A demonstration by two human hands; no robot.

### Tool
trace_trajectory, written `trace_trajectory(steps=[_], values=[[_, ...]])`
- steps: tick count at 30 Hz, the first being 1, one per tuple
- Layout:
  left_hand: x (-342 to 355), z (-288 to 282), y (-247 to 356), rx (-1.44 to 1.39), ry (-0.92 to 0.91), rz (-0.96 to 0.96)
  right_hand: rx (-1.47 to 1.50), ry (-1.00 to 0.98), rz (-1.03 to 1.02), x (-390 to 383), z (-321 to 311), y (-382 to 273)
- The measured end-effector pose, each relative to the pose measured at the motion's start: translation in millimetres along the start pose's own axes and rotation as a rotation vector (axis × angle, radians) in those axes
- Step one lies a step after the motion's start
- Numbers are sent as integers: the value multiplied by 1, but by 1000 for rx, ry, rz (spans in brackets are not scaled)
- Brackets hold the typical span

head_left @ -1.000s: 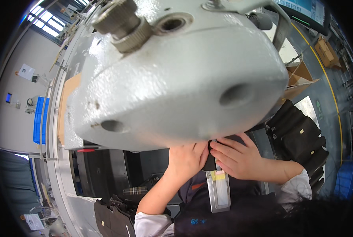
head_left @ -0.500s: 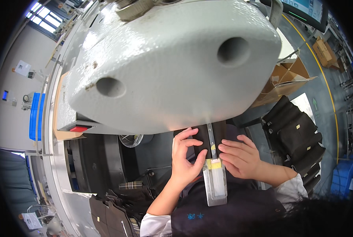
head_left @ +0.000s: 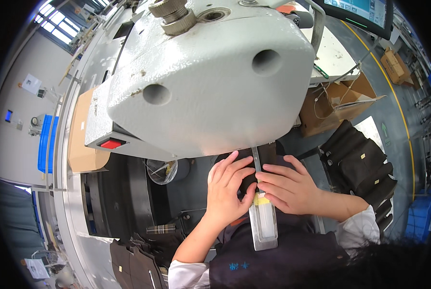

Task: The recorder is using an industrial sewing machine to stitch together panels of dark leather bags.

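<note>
Below the front of a large grey machine head (head_left: 210, 106), both my hands rest on dark cloth (head_left: 269, 155). A narrow metal strip (head_left: 256, 161) runs out from under the machine between them. It leads to a silver holder (head_left: 263, 226) with a pale insert and yellow tape. My left hand (head_left: 227, 192) lies left of the strip, fingers stretched forward and thumb beside the taped end. From the right, my right hand (head_left: 292, 189) lies flat with fingers extended, fingertips at the strip. Neither hand is wrapped around anything. The machine hides the cloth's far part.
A red switch (head_left: 112, 143) sits on the machine's left side. Dark garment pieces (head_left: 365, 164) hang at right, with more dark pieces (head_left: 136, 262) at lower left. A clear bin (head_left: 162, 171) stands under the machine, a cardboard box (head_left: 333, 108) at right, and a screen (head_left: 360, 12) above.
My right hand has shifted left, its fingertips now reaching the strip. My left fingers have extended slightly forward and closer to it. The view has shifted, showing more of the machine's top.
</note>
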State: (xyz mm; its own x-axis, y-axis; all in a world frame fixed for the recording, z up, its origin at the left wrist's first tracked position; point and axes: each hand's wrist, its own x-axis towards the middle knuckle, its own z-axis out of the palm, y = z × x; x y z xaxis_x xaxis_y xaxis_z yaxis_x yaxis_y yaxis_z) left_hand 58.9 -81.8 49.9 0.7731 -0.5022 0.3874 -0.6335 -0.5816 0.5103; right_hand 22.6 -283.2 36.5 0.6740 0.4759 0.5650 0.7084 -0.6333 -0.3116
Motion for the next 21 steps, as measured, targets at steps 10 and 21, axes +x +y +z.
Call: trace_trajectory(steps=[10, 21], values=[[7, -3, -2, -3, -50, 60, -59, -21, -41, -1, 0, 1], [9, -2, -2, 17, -76, 35, -96, -25, -39, 1, -1, 4]])
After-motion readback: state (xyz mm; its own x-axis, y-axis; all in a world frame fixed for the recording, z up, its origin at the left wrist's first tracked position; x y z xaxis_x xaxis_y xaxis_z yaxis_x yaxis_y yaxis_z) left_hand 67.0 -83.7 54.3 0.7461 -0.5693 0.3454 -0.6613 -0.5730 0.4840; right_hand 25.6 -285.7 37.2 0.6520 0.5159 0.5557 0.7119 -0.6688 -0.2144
